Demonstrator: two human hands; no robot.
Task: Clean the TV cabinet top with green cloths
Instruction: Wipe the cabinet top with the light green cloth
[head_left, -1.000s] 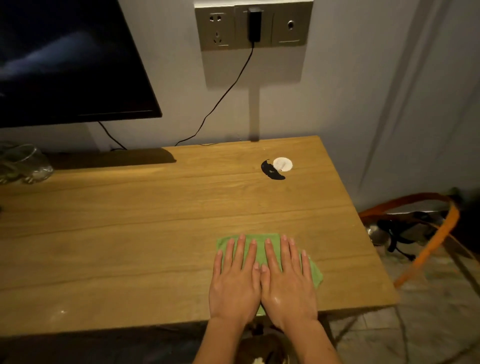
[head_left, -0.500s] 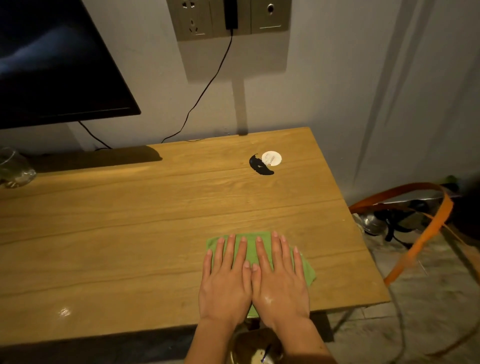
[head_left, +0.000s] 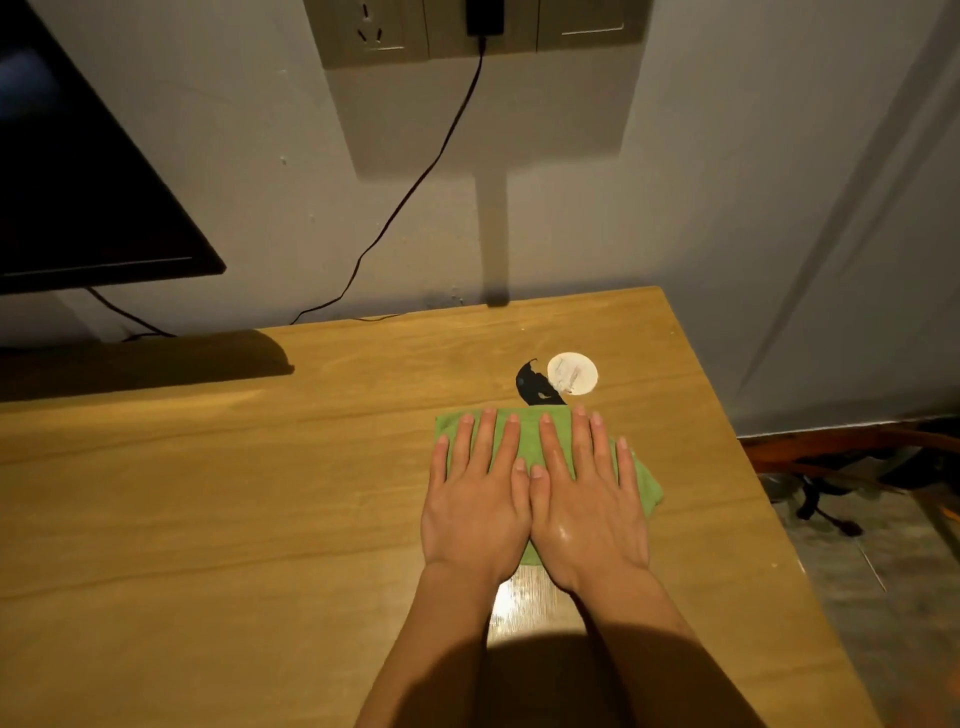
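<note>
A green cloth lies flat on the wooden TV cabinet top, towards its right end. My left hand and my right hand rest side by side on the cloth, palms down, fingers straight and slightly spread, thumbs touching. Neither hand grips the fabric. The cloth's far edge sits just short of a black mark and a white round disc. A wet, shiny streak shows on the wood between my wrists.
A dark TV hangs at the left above the cabinet. A wall socket panel has a black cable running down behind the cabinet. The cabinet's right edge drops to a floor with orange and black items.
Both hands have slid the cloth away from the front edge towards the wall, up to the black mark. The view has come closer and tilted down.
</note>
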